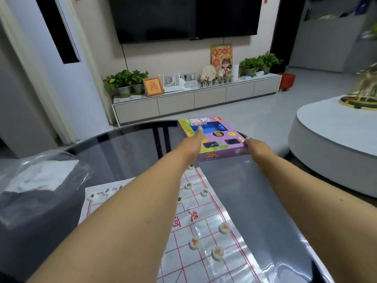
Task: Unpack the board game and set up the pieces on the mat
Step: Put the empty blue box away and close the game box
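A purple game box with a blue inner tray lies at the far edge of the dark glass table. My left hand rests on the box's left side, fingers stretched over its top. My right hand holds the box's right near corner. Nearer to me lies a white mat with a red grid. White round pieces with red or green characters stand on it, several partly hidden by my left forearm.
A crumpled clear plastic bag lies on the table at the left. A dark chair back stands beyond the far edge. A round white low table stands to the right, a TV cabinet against the wall.
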